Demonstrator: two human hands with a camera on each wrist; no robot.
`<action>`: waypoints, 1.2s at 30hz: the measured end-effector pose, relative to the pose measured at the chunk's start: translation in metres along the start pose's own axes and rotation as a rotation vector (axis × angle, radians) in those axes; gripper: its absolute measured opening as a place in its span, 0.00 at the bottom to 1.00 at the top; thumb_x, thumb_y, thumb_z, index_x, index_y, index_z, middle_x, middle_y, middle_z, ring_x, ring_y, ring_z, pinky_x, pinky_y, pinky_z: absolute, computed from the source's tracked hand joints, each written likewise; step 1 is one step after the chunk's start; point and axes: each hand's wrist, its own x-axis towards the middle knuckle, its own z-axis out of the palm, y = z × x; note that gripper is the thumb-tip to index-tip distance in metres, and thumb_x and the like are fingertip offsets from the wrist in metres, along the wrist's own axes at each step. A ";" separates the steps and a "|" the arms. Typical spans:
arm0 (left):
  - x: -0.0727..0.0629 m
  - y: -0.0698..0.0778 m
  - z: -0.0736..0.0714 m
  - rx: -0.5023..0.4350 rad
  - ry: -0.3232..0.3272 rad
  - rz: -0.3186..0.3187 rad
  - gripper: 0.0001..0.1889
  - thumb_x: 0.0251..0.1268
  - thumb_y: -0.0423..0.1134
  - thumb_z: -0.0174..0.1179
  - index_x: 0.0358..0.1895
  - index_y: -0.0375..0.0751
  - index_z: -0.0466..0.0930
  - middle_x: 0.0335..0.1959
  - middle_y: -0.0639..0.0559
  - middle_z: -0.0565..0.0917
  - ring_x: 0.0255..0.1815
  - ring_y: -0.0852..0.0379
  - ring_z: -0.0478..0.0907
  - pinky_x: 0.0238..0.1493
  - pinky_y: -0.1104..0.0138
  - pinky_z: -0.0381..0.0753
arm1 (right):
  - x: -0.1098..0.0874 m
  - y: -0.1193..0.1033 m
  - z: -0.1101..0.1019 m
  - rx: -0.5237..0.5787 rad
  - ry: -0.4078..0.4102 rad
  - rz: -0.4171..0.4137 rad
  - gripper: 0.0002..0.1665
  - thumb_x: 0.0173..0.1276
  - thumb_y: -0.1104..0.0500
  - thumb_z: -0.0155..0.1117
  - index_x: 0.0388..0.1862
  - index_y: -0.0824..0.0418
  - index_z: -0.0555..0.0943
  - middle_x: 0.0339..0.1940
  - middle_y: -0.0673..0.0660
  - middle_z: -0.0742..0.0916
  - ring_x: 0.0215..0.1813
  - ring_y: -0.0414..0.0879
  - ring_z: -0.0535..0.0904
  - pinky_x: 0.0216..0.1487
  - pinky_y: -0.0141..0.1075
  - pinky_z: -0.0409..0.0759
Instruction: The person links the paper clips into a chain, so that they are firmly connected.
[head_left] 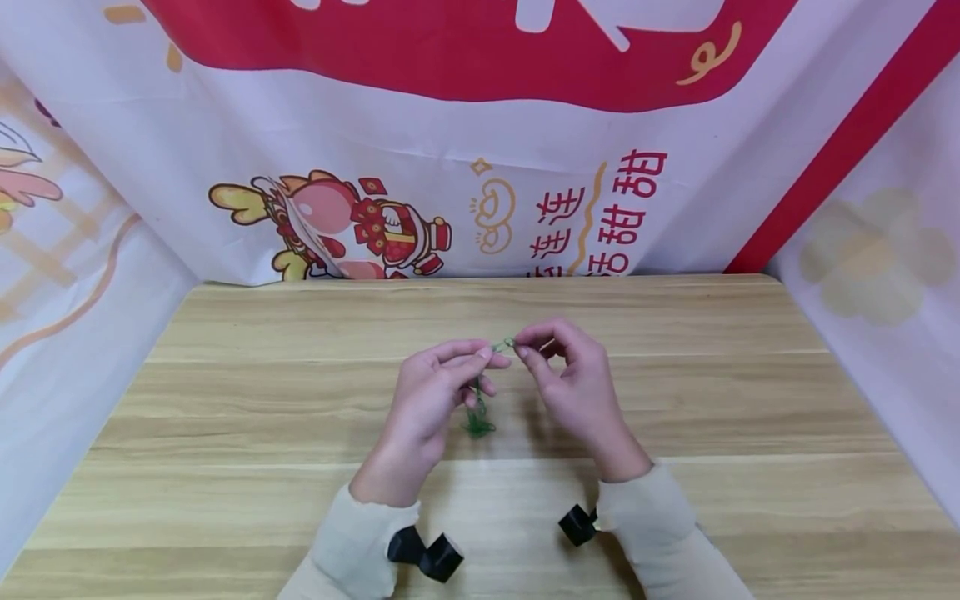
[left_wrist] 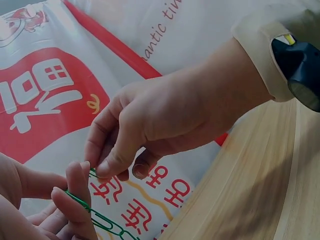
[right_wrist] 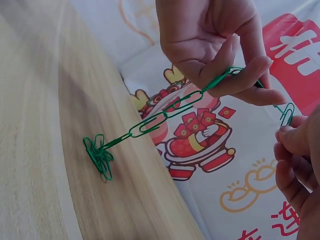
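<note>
A chain of linked green paper clips (right_wrist: 190, 104) runs through the fingers of my left hand (head_left: 423, 398). My left thumb and fingers pinch it near its upper end. From there the chain drops to a small bunch of green paper clips (right_wrist: 102, 159) at the wooden table. At the upper end, a green paper clip (right_wrist: 287, 114) sticks out between the two hands. My right hand (head_left: 581, 387) pinches it between thumb and index finger, just right of the left fingertips. In the left wrist view, the right fingertips partly hide this clip.
The wooden table (head_left: 225, 417) has light, striped grain. Behind it hangs a white and red printed cloth (head_left: 420, 125), with more printed cloth at both sides. A black wrist camera (head_left: 442, 557) sits at the left sleeve and another black camera (head_left: 577, 525) at the right.
</note>
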 end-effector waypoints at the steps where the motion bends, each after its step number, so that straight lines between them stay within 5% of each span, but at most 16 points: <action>1: 0.000 0.000 0.000 -0.007 0.002 0.002 0.12 0.78 0.34 0.63 0.58 0.35 0.85 0.42 0.51 0.95 0.28 0.61 0.83 0.28 0.74 0.75 | 0.000 0.000 0.000 -0.010 -0.002 -0.008 0.09 0.69 0.73 0.72 0.43 0.63 0.86 0.41 0.55 0.92 0.43 0.43 0.85 0.45 0.31 0.84; 14: 0.000 0.004 -0.002 0.049 -0.001 0.009 0.10 0.78 0.36 0.64 0.57 0.40 0.84 0.44 0.51 0.95 0.31 0.58 0.84 0.29 0.72 0.78 | 0.003 0.000 -0.016 0.031 -0.105 0.104 0.08 0.75 0.69 0.70 0.47 0.58 0.87 0.45 0.53 0.89 0.48 0.44 0.83 0.50 0.34 0.84; 23: -0.002 0.004 0.003 0.229 -0.040 0.118 0.11 0.73 0.38 0.71 0.54 0.44 0.87 0.46 0.49 0.92 0.30 0.57 0.88 0.23 0.72 0.73 | 0.006 -0.008 -0.024 0.086 -0.132 0.144 0.07 0.74 0.69 0.70 0.47 0.60 0.87 0.45 0.56 0.89 0.47 0.45 0.84 0.49 0.33 0.84; 27: -0.004 0.003 0.004 0.266 -0.075 0.141 0.11 0.75 0.38 0.70 0.55 0.44 0.88 0.45 0.46 0.92 0.30 0.57 0.88 0.23 0.72 0.73 | 0.006 -0.011 -0.024 0.094 -0.146 0.136 0.08 0.73 0.70 0.71 0.47 0.61 0.87 0.43 0.56 0.90 0.45 0.45 0.84 0.48 0.34 0.85; 36: -0.005 0.005 0.007 0.288 -0.045 0.184 0.07 0.79 0.37 0.65 0.52 0.41 0.87 0.41 0.42 0.93 0.31 0.54 0.89 0.26 0.70 0.81 | 0.005 -0.013 -0.022 0.080 -0.162 0.154 0.11 0.72 0.67 0.73 0.51 0.61 0.87 0.44 0.56 0.90 0.45 0.46 0.84 0.44 0.34 0.84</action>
